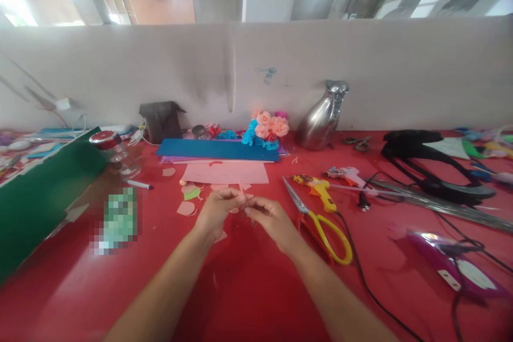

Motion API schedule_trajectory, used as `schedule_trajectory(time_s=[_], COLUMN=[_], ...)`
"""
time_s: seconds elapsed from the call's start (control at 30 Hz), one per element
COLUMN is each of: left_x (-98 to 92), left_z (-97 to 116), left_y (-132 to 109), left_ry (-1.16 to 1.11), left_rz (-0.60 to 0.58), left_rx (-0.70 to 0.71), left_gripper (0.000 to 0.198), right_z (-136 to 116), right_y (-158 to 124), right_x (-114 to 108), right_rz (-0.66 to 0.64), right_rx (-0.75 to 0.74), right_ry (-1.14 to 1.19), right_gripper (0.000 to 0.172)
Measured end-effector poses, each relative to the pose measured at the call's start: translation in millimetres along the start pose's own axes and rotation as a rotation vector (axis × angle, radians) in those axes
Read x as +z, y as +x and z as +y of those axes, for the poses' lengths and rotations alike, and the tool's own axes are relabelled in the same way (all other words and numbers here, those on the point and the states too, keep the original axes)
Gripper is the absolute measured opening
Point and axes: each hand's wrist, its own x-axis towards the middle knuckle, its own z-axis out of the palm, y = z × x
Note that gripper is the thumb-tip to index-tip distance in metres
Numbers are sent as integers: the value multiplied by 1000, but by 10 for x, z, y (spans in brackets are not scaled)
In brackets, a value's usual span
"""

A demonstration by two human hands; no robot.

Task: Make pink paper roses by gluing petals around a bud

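Note:
My left hand (219,211) and my right hand (270,219) meet over the middle of the red table, fingertips together. Between them is a small pink piece (241,187), its tip pointing up; its lower part is hidden by the fingers. Both hands have their fingers pinched round it. Just behind and to the left lie cut pink paper petals (186,208) and a green cut piece (192,194). Pink paper sheets (226,173) lie beyond the hands, in front of a blue sheet (216,150). Scissors with yellow handles (328,235) lie right of my right hand.
Right of the scissors are a yellow glue gun (323,192), a pink glue gun (348,175), black cables and a purple power strip (452,267). A metal jug (324,116) and paper flowers (269,127) stand behind. Left are a glass jar (120,155) and green board (44,197).

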Motion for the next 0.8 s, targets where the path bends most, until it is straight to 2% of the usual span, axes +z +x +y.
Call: schedule_trajectory(time_s=[0.33,0.43,0.67,0.8], left_x=[-40,-62,-154,-167], left_z=[33,69,174,147], left_y=[18,27,73,91], left_ry=[-86,-116,-232,-275], left_rz=[49,83,246,241], left_rx=[22,30,98,51], left_gripper=[26,27,27,27], right_z=[17,21,107,136], right_y=[4,3,28,46], right_x=[-9,-13,-27,-36], right_rz=[-10,-18,-13,27], right_rx=[83,68,17,-12], right_ry=[-32,-90,-295,-320], right_gripper=[15,15,14,16])
